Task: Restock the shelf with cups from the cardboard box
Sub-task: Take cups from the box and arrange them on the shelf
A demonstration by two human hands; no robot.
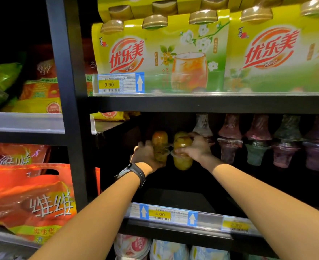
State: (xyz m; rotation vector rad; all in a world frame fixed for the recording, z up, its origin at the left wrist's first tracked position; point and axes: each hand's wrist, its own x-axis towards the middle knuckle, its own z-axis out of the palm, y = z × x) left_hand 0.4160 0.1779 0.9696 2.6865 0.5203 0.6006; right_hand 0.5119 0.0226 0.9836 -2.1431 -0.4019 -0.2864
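Both my arms reach into the dark middle shelf. My left hand, with a black watch on its wrist, grips a yellow-orange cup from its left side. My right hand grips a second yellow-orange cup from the right, fingers curled over its top. The two cups stand side by side and touch at their clear rims, held above the shelf floor. To their right a row of stacked purple, red and green cups fills the same shelf. The cardboard box is out of view.
Yellow-green multipacks of milk tea sit on the shelf above. A black upright divides this bay from orange snack bags at the left. Price tags line the shelf edge. More cups show on the shelf below.
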